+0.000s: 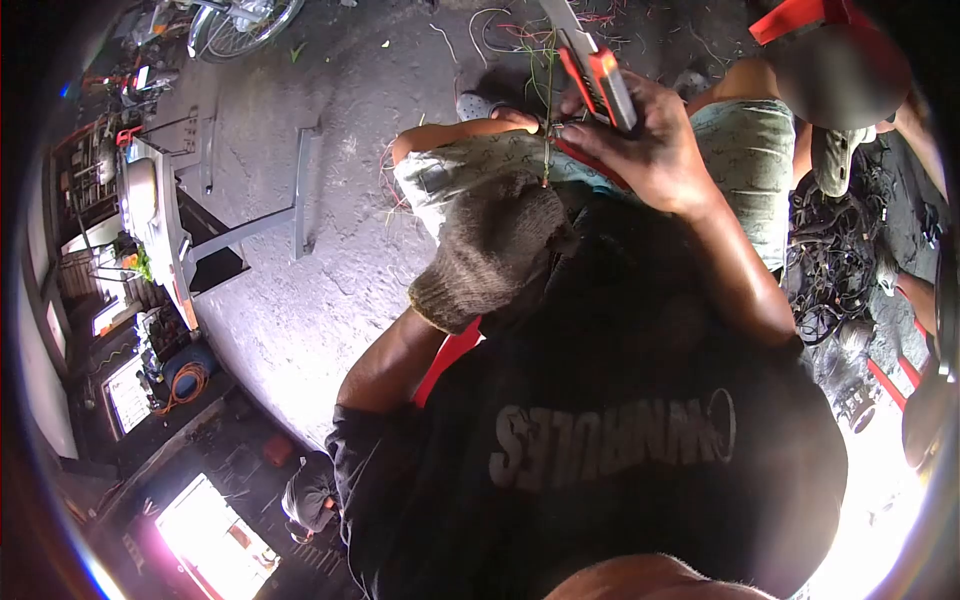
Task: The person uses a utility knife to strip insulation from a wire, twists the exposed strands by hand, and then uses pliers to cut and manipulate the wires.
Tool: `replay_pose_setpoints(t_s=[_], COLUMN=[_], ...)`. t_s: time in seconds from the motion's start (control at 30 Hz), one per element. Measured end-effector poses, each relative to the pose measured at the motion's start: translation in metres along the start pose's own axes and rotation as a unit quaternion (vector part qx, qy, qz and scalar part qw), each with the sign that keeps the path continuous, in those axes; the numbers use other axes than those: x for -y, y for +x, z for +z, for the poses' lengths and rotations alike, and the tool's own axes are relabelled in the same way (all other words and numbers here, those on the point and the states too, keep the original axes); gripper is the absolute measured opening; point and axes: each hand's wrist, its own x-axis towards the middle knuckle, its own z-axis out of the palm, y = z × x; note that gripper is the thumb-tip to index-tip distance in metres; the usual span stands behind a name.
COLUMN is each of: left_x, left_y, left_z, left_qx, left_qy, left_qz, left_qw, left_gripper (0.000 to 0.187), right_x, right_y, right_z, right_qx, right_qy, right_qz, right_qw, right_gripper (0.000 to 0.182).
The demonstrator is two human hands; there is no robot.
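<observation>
My right hand (655, 150), bare and dark with grime at the fingers, is wrapped round a red and black utility knife (605, 85) with its broad blade pointing up and away. My left hand (500, 240) wears a brown knitted glove and is curled in front of my lap; its fingertips and whatever they hold are too dark to make out. Between the hands, a thin green wire (548, 130) runs upright past my right fingertips, its lower end just above the glove. Patterned light shorts (745, 180) cover my legs.
Loose wire scraps (530, 35) lie on the grey floor ahead. A tangled heap of dark cables (835, 250) is at the right, beside another person's arms. A metal frame (300, 190) stands at the left, a wheel (245, 30) at the top left. Another person (310, 495) is at the lower left.
</observation>
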Motion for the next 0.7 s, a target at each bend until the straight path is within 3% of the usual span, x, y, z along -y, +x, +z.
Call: replay_pose_setpoints(t_s=[0.07,0.13,0.17,0.23,0.27,0.33,0.37,0.4,0.43,0.47,0.53,0.6,0.7], left_x=[-0.004,-0.009,-0.008,-0.003,-0.006,-0.014,-0.012,-0.007,-0.005,-0.008,-0.019,-0.020,-0.023], left_y=[0.002,-0.003,-0.002,-0.001,0.002,0.012,0.009,0.006,0.005,0.007,0.015,0.016,0.020], left_z=[0.000,0.003,0.002,0.001,-0.002,-0.009,-0.008,-0.006,-0.006,-0.007,-0.013,-0.015,-0.019], left_qx=[-0.002,-0.010,-0.014,-0.025,-0.026,0.024,0.023,0.000,-0.023,-0.024,0.010,0.021,0.035], left_qy=[0.013,-0.231,-0.231,-0.045,-0.044,-0.237,-0.237,-0.175,-0.111,-0.110,-0.246,-0.234,-0.228], left_qz=[0.019,-0.229,-0.230,-0.040,-0.043,-0.286,-0.287,-0.208,-0.126,-0.126,-0.285,-0.294,-0.319], left_qw=[1.000,0.945,0.945,0.998,0.998,0.928,0.928,0.962,0.986,0.986,0.926,0.926,0.919], left_gripper=[0.036,0.031,0.031,0.026,0.026,0.021,0.021,0.021,0.021,0.021,0.023,0.024,0.025], right_x=[0.005,0.006,0.006,0.007,0.006,0.003,0.007,0.007,0.007,0.006,-0.001,-0.001,0.002], right_y=[0.005,0.007,0.007,0.006,0.003,-0.001,-0.003,-0.002,-0.002,-0.001,-0.002,-0.005,-0.007], right_z=[-0.001,-0.002,0.000,0.003,0.005,0.006,0.009,0.010,0.011,0.013,0.015,0.014,0.015], right_qx=[0.026,0.071,0.075,0.055,0.057,0.046,0.042,0.043,0.014,-0.015,-0.038,-0.026,0.001], right_qy=[-0.014,0.000,-0.001,-0.037,-0.037,-0.091,-0.125,-0.126,-0.148,-0.170,-0.133,-0.108,-0.132], right_qz=[0.042,0.102,0.101,0.075,0.076,0.046,0.051,0.050,-0.017,-0.084,-0.101,-0.027,-0.040], right_qw=[0.999,0.992,0.992,0.995,0.995,0.994,0.990,0.990,0.989,0.982,0.985,0.993,0.990], right_gripper=[0.018,0.014,0.014,0.014,0.014,0.017,0.020,0.020,0.021,0.022,0.023,0.022,0.020])
